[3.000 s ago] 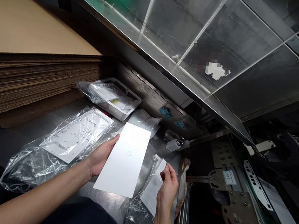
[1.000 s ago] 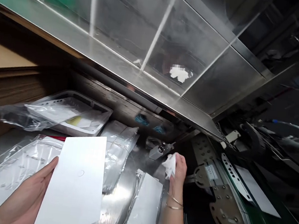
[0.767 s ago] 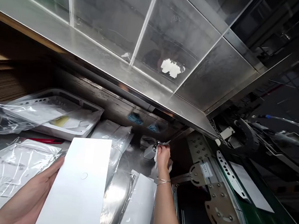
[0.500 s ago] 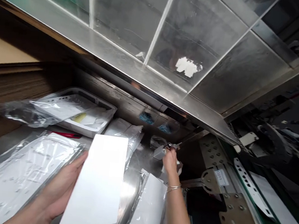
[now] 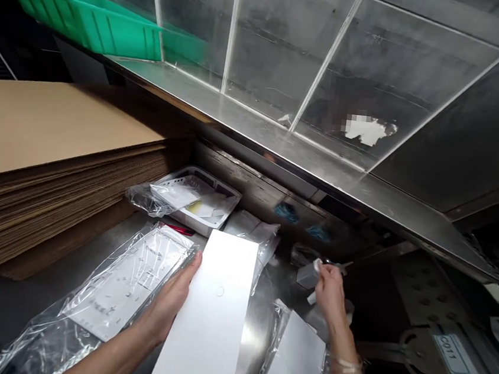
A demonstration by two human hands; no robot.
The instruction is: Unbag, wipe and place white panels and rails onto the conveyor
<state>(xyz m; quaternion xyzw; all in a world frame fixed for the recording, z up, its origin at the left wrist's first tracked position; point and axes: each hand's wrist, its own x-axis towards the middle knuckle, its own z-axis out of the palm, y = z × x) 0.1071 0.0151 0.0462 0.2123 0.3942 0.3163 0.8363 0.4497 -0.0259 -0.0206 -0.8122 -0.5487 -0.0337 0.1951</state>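
Observation:
My left hand (image 5: 170,300) grips the left edge of a flat white rectangular panel (image 5: 211,332), thumb at its side. A small round mark shows on the panel's face. Farther right, my right hand (image 5: 331,291) is closed in a pinch on a small white piece (image 5: 317,265), too small to name. Just left of those fingertips stands a small pale box (image 5: 306,276). Beside my left hand lies a clear plastic bag (image 5: 123,281) with a white plate inside. Another bagged white panel (image 5: 296,358) lies between the held panel and my right forearm.
A tall stack of cardboard (image 5: 59,131) stands at the left. Behind the hands sit a grey basket (image 5: 203,227) of papers and a red tool (image 5: 176,228). A metal shelf (image 5: 254,140) with a green tray (image 5: 92,22) overhangs the bench. Metal brackets (image 5: 428,348) stand at right.
The view has swung left, bringing the cardboard and green tray further in. The panel's face now shows a round mark. A small white piece now shows at my right fingertips.

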